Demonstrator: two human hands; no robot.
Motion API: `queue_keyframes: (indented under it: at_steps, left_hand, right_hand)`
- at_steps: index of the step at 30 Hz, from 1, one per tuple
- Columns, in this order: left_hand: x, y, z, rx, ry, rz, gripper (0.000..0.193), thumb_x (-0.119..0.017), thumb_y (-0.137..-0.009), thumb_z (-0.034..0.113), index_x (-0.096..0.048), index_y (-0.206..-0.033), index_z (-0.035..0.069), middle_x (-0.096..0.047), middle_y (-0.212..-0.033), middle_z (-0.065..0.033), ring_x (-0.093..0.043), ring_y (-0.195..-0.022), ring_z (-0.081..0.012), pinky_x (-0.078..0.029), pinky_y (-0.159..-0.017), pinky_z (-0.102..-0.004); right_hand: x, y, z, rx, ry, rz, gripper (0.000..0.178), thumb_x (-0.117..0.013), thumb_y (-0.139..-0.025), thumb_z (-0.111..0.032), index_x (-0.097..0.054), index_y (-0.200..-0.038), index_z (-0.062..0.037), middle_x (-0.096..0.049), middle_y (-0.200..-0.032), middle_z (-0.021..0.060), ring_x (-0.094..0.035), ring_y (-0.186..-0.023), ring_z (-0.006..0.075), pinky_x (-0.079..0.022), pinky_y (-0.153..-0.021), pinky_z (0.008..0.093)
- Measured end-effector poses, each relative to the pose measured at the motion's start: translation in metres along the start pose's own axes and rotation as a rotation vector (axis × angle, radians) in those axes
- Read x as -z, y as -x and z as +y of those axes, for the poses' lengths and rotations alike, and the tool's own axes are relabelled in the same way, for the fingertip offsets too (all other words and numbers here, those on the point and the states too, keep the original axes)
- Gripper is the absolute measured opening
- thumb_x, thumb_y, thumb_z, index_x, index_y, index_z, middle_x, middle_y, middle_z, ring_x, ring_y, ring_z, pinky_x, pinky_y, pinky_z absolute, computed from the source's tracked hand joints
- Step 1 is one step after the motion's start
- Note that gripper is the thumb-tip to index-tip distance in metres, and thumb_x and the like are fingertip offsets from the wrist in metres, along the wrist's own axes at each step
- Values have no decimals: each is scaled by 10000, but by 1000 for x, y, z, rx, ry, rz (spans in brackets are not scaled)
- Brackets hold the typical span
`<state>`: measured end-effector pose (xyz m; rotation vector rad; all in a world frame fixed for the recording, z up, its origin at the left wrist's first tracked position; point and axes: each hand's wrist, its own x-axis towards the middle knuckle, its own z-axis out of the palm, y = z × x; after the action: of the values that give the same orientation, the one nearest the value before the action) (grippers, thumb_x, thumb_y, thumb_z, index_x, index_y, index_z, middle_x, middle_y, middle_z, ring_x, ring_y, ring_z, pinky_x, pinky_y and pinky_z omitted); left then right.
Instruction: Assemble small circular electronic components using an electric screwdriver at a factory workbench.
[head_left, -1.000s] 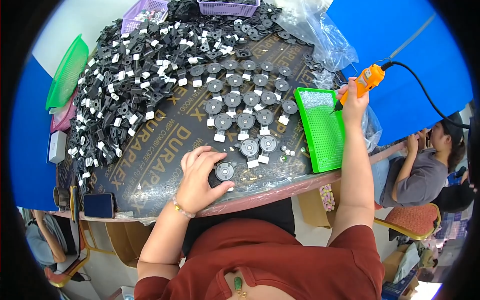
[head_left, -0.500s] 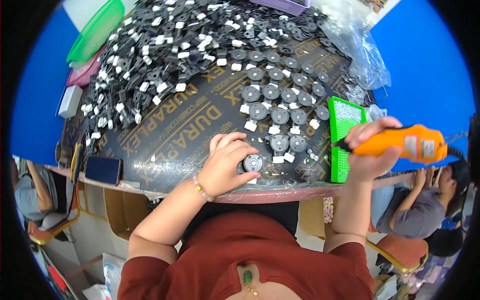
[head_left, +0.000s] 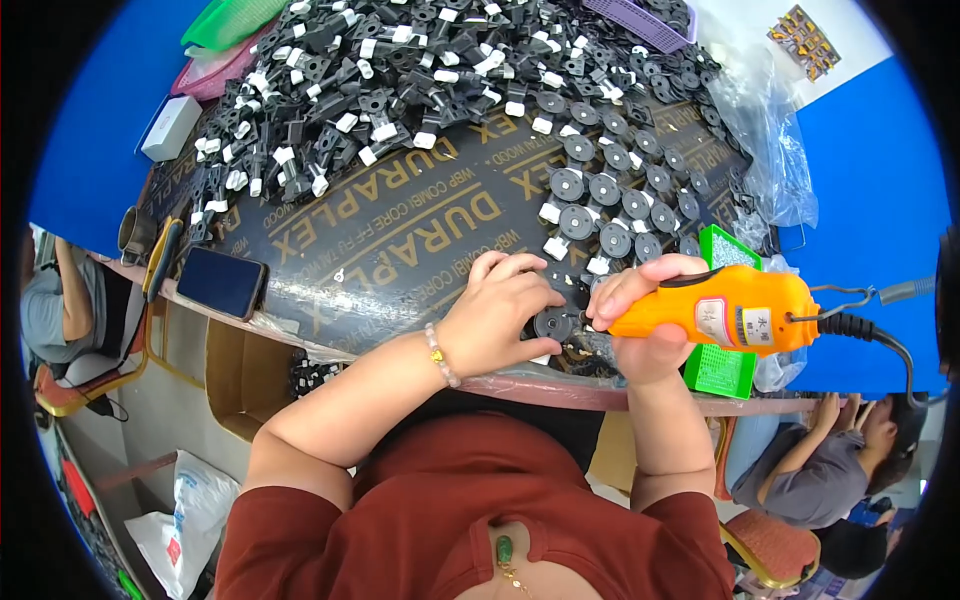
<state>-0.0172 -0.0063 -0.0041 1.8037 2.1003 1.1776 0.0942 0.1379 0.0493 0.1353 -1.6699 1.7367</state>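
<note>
An orange electric screwdriver (head_left: 712, 312) lies in the grip of my right hand (head_left: 645, 320), pointing left. Its tip is close to a black round wheel part (head_left: 553, 323); fingers partly cover the tip, so contact cannot be made out. Thumb and forefinger of my left hand (head_left: 500, 318) pinch that wheel part from either side on the table near its front edge. A bit of white shows below it under the thumb. Beyond my hands, several similar black wheel parts with white ends (head_left: 614, 240) stand in rows.
A large pile of black and white parts (head_left: 400, 85) covers the far table. Beside my right hand is a green tray (head_left: 722, 372); a purple basket (head_left: 645, 22) and plastic bags (head_left: 775, 170) lie beyond. A phone (head_left: 222, 283) rests at left. The screwdriver's cable (head_left: 880, 335) trails right.
My right hand has brought the screwdriver left and down, from over the green tray to the wheel part. My left hand stays at the same part. The whole view has shifted.
</note>
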Motion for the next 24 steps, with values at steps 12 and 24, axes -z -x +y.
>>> queue_keyframes:
  at_steps: [12, 24]
  left_hand:
    - [-3, -3, 2, -28, -25, 22, 451, -829, -650, 309, -665, -1024, 119, -629, -996, -39, -501, -1194, -251, -283, -1026, -454]
    - [-3, -4, 6, -38, -92, 6, 479, -832, -637, 302, -659, -1036, 102, -640, -1009, -53, -491, -1208, -298, -285, -1003, -481]
  right_hand:
    - [2, 3, 6, -27, -112, 51, 579, -717, -825, -479, -446, -1085, -39, -613, -711, 106, -584, -560, 190, -516, -564, 328]
    - [185, -40, -44, 83, 628, 553, 250, -599, -944, -197, -496, -1090, -22, -586, -695, 54, -569, -570, 126, -477, -556, 243]
